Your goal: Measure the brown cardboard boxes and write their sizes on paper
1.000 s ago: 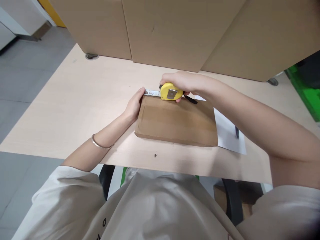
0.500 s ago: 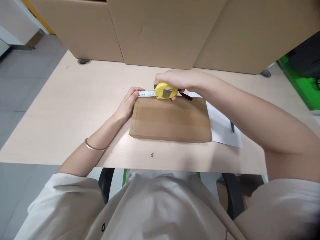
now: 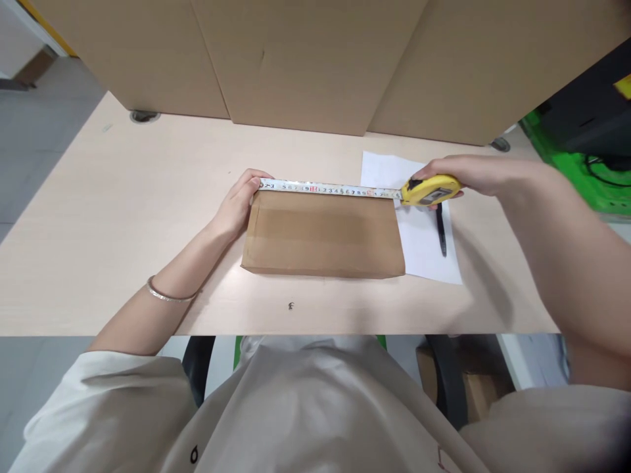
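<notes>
A flat brown cardboard box (image 3: 325, 233) lies on the table in front of me. Along its far edge runs the white blade (image 3: 330, 189) of a tape measure, drawn out across the box's full length. My left hand (image 3: 240, 200) pins the blade's end at the box's far left corner, thumb on top, fingers partly hidden behind the box. My right hand (image 3: 451, 176) is wrapped round the yellow tape measure case (image 3: 431, 189), just past the far right corner. Under the case and beside the box lies a white sheet of paper (image 3: 424, 246), with a black pen (image 3: 441, 233) on it.
Tall cardboard panels (image 3: 305, 66) stand along the back of the pale wooden table (image 3: 172, 164). Cable holes (image 3: 144, 116) show near the rear edge. At the right is a green surface (image 3: 557, 157) with dark equipment. A chair arm (image 3: 446, 374) sits below the front edge.
My right hand has moved the tape measure case rightwards, drawing out the blade from a short stretch to the box's full length. My left hand stays at the corner. The pen is more exposed.
</notes>
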Action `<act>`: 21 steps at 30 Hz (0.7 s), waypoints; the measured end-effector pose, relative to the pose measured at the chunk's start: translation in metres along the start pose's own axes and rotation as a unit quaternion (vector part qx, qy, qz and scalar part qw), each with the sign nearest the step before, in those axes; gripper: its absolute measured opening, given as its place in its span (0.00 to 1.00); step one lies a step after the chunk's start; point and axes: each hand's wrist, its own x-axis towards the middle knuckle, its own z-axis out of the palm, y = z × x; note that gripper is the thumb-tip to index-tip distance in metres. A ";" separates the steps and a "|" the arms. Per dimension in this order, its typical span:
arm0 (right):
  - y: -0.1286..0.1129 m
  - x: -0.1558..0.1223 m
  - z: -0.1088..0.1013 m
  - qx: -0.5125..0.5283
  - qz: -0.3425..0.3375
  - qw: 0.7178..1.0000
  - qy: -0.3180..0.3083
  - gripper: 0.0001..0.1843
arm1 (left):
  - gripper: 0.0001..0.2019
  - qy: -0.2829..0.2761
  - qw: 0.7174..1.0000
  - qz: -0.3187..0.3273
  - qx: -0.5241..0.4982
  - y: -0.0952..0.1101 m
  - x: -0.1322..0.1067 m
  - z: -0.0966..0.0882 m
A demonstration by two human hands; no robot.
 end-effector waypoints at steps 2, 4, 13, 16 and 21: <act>0.010 0.009 0.002 0.028 0.023 0.997 -0.067 0.18 | 0.14 0.006 1.000 -0.002 0.008 0.001 0.000 0.000; 0.012 0.015 0.003 0.047 0.045 0.992 -0.104 0.20 | 0.14 0.006 1.000 -0.005 0.015 0.001 0.000 -0.001; -0.002 0.009 0.008 0.078 0.064 0.990 -0.101 0.18 | 0.12 0.026 0.999 -0.020 0.019 0.002 -0.003 0.001; -0.002 0.011 0.006 0.084 0.024 0.986 -0.140 0.19 | 0.13 0.028 0.999 -0.019 0.017 0.001 -0.002 0.001; -0.006 0.021 -0.001 0.058 0.090 0.976 -0.190 0.24 | 0.13 0.028 0.999 -0.024 0.012 0.001 -0.002 0.000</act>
